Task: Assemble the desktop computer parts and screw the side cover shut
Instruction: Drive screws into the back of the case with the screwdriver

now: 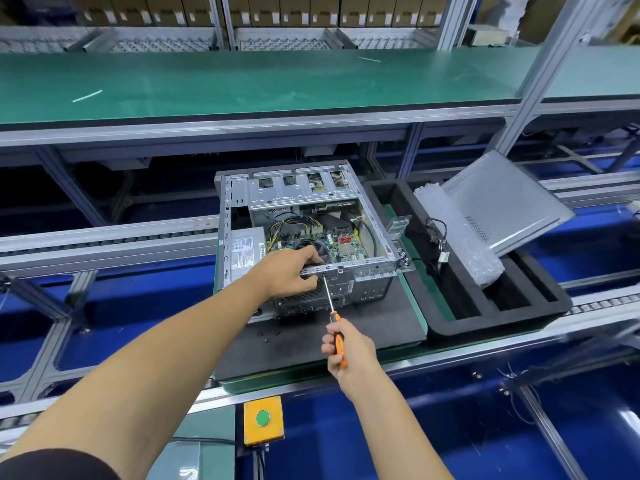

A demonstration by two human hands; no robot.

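Head view: screwdriver (331, 308) tip at case (239, 216) rear edge.

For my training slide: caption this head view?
Left hand steadies open grey metal computer case; right hand drives orange-handled screwdriver.

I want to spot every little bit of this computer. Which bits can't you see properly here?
All in the head view:
- Fan: mostly under the left hand.
- Screw at the screwdriver tip: too small to tell.
- Printing on the power supply label: too small to read.
- Loose screws on the mat: tiny dark specks.
- Right hand palm: turned away.
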